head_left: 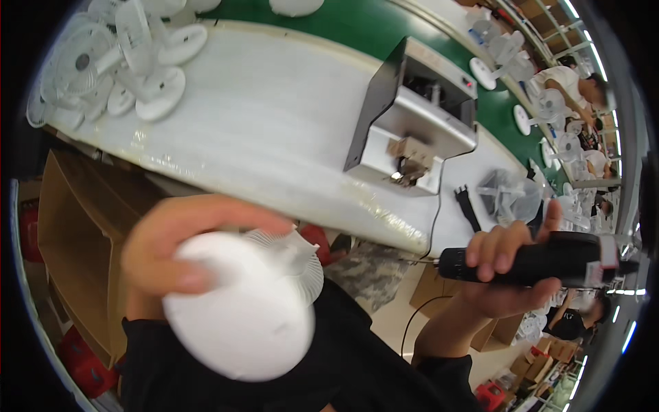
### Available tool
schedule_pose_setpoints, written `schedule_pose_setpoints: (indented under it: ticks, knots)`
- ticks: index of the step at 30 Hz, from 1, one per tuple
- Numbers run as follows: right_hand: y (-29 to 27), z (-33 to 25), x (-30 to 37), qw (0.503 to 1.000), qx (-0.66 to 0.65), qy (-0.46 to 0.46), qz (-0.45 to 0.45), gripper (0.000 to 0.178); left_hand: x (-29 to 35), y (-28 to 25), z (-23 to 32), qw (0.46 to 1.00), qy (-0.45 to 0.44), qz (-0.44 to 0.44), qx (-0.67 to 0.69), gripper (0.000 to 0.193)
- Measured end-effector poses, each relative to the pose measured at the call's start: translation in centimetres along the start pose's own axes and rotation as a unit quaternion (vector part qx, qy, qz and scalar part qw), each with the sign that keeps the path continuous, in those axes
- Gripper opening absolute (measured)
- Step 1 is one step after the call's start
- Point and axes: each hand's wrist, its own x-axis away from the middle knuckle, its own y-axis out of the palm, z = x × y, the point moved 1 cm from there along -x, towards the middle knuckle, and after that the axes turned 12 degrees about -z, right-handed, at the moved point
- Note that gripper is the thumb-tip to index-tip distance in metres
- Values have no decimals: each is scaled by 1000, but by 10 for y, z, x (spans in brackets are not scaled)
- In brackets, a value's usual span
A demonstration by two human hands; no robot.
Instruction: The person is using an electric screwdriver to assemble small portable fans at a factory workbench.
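Observation:
My left hand (182,237) is closed on the edge of a small white fan's round base (240,316). The base is turned toward me in front of my body, slightly blurred. Behind it, part of the ribbed fan guard (310,275) shows; the rest of the fan is hidden. On the right, my right hand (504,264) is wrapped around a black electric screwdriver (542,263). Its tip points to the right, and a cord hangs from its other end. The screwdriver is held apart from the fan.
A grey and black screw feeder (436,103) stands on the white worktable (261,89). Several white fans (161,93) crowd the table's left end. A cardboard box (79,254) sits below. Beyond runs a green conveyor belt (343,44); co-workers (570,86) sit along the right.

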Motion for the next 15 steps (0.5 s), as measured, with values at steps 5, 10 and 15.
schedule_pose_setpoints:
  ticks: [5, 10, 15]
  knots:
    - [-2, 2, -5, 1000, -25, 2, 12, 84, 11, -43, 84, 958, 82, -265, -68, 102]
    - [-8, 4, -8, 1000, -26, 10, 13, 85, -62, -31, 110, 743, 203, 393, -503, 77]
    - [-7, 10, -9, 998, -31, 42, 23, 90, -160, -134, 123, 765, 151, 210, -590, 46]
